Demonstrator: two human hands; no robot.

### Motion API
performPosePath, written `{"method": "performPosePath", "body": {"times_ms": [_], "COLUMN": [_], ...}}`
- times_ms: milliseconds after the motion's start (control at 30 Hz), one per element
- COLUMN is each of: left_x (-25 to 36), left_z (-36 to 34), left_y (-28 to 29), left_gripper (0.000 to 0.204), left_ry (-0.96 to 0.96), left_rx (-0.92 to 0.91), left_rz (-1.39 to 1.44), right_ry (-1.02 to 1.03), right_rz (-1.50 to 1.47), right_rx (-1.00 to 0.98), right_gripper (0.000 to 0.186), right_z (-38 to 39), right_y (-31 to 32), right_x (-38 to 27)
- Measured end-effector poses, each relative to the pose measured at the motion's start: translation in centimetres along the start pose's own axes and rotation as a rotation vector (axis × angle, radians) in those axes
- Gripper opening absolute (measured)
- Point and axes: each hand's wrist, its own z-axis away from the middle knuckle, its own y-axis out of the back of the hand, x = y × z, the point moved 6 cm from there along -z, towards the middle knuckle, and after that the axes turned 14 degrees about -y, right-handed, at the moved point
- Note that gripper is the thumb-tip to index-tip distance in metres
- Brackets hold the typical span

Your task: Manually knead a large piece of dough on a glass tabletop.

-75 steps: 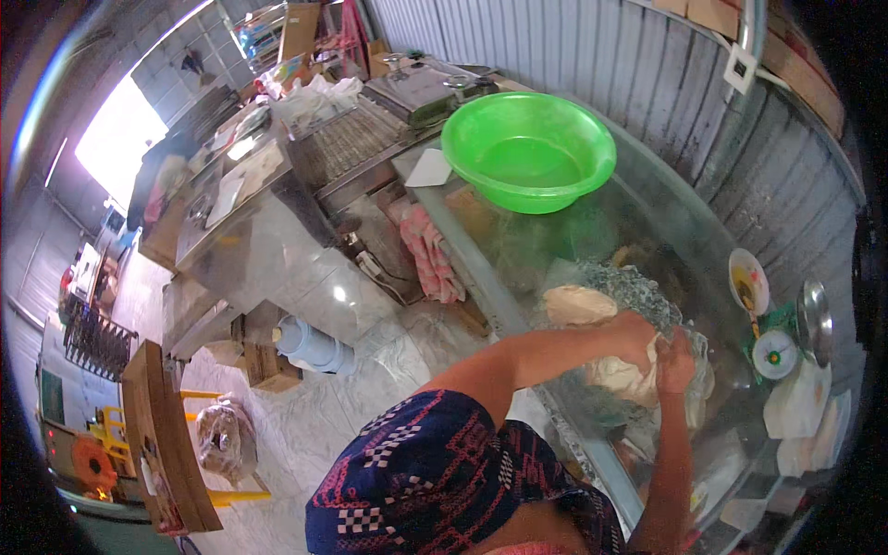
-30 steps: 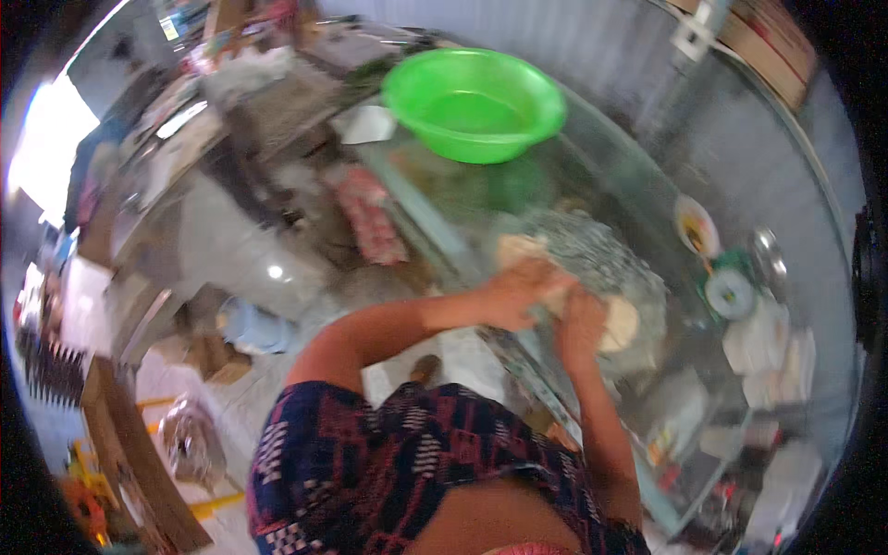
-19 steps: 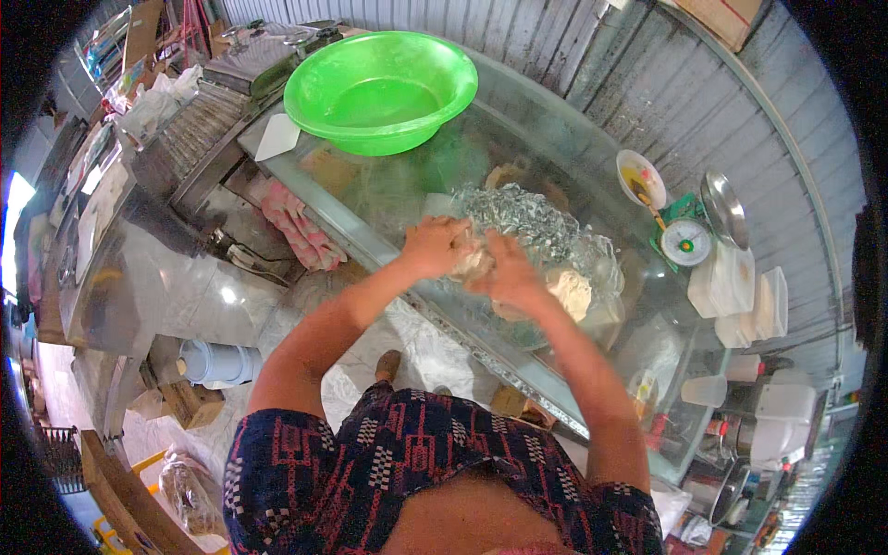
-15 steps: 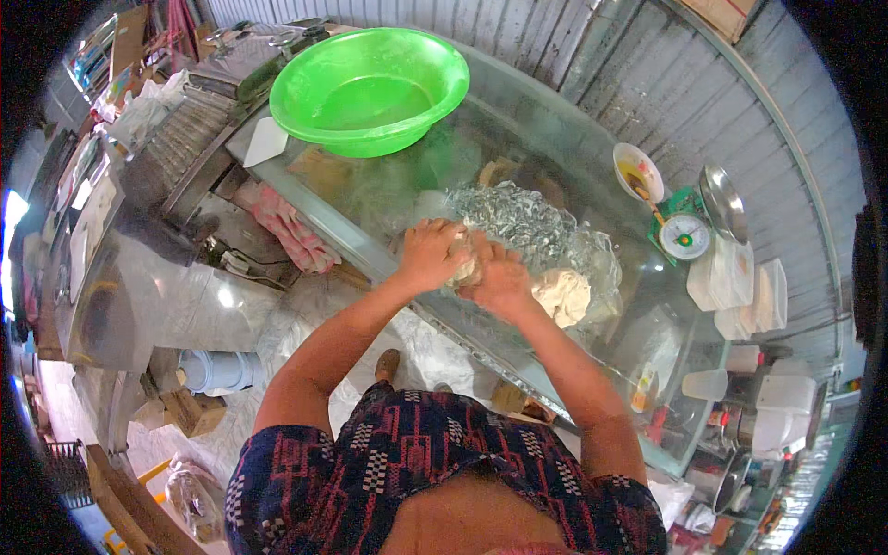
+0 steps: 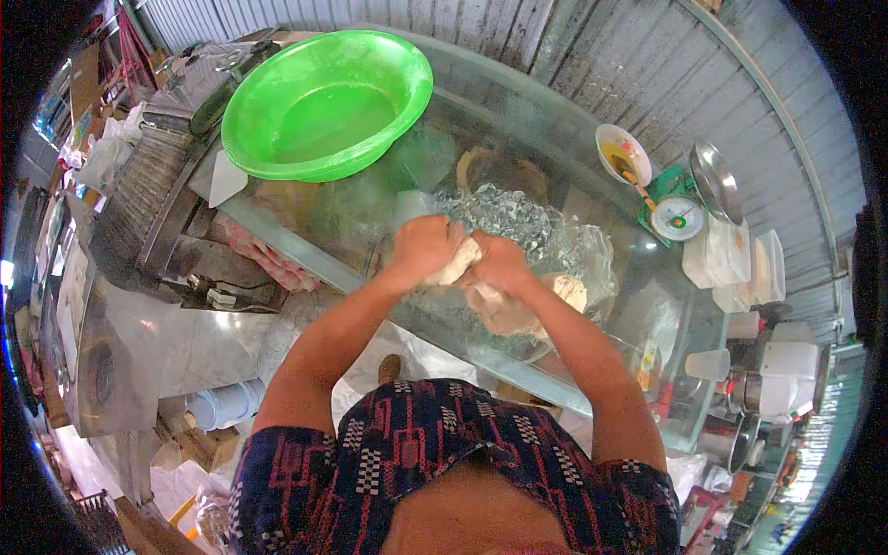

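Both hands, left [image 5: 424, 248] and right [image 5: 499, 264], grip 1 small dough piece [image 5: 460, 264], fingers curled around it, while a larger lump [image 5: 504, 313] on the glass counter [image 5: 518, 120] seems unworked.

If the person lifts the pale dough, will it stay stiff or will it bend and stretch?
The dough probably bends and stretches: it looks pinched into a soft lump between the left hand and right hand. It may stick somewhat to skin. It seems unlikely to roll or break.
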Motion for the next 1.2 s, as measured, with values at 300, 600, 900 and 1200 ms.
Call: {"method": "performPosePath", "body": {"times_ms": [300, 600, 900, 1200], "left_x": [0.5, 0.0, 2.9, 3.1], "left_z": [-6.8, -0.5, 10.5, 10.2], "left_y": [-2.4, -1.1, 0.5, 0.0], "left_gripper": [0.04, 0.037, 0.03, 0.024], "left_ry": [-0.068, -0.262, -0.55, -0.393], "left_rx": [-0.333, 0.07, 0.44, 0.487], "left_rz": [-0.161, 0.058, -0.007, -0.027], "right_ry": [-0.054, -0.006, 0.175, 0.215], "right_rz": [-0.644, 0.074, 0.413, 0.212], "right_rx": [0.006, 0.414, 0.703, 0.749], "right_gripper": [0.044, 0.082, 0.076, 0.079], "right_z": [-5.6, 2.9, 11.0, 11.0], "right_y": [-3.1, -0.5, -5.4, -5.0], "right_x": [5.9, 0.4, -2.2, -2.4]}}
